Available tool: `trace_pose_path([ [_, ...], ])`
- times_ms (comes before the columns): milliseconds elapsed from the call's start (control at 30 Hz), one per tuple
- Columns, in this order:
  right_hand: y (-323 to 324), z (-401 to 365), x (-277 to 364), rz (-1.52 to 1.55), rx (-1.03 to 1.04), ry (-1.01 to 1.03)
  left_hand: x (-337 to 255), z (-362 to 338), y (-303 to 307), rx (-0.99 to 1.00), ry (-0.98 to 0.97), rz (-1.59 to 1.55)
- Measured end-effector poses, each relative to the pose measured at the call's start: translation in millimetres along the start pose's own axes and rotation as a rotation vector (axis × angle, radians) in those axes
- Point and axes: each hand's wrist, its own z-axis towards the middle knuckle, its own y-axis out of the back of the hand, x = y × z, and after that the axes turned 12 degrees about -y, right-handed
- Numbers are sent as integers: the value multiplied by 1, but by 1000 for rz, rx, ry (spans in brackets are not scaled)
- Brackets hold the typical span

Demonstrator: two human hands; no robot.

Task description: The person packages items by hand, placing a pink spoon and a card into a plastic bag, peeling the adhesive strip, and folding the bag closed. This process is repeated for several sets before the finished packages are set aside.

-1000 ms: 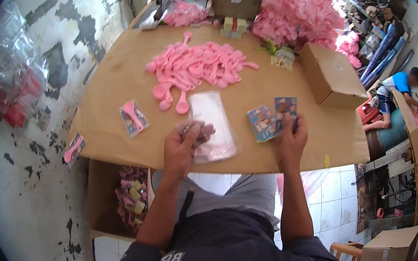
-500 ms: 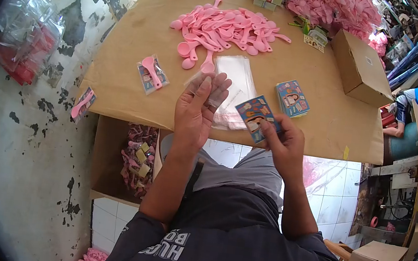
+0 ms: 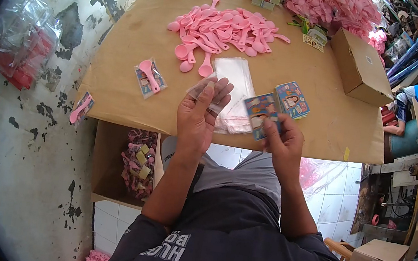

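Head view: left hand [image 3: 196,123] holds a clear bag [image 3: 195,89], right hand [image 3: 287,145] a card [image 3: 258,107] outside it. Two spoon-and-card sets [image 3: 148,77] [image 3: 81,108] lie leftward, many unpaired spoons [image 3: 228,27] ahead.

Brown-covered table [image 3: 333,67] bearing pink spoons [image 3: 222,29] in a loose heap — clear bags [image 3: 235,91] just beside it, stacked printed cards [image 3: 292,99], two packaged spoons [image 3: 149,77] at left — cardboard box [image 3: 362,69] at right.

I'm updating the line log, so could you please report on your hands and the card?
Left hand pinching clear bag. Right hand gripping card, picture side showing. No obstruction seen between bag and card.
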Motion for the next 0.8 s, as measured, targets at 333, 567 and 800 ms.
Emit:
trace_pose_path([
  [333,-8,4,1,51,104,-81,2,-9,-12,84,50,45],
  [567,2,10,-1,-123,284,-103,1,-11,-18,137,80,119],
  [800,5,11,5,25,300,-143,2,-14,-17,215,128,190],
])
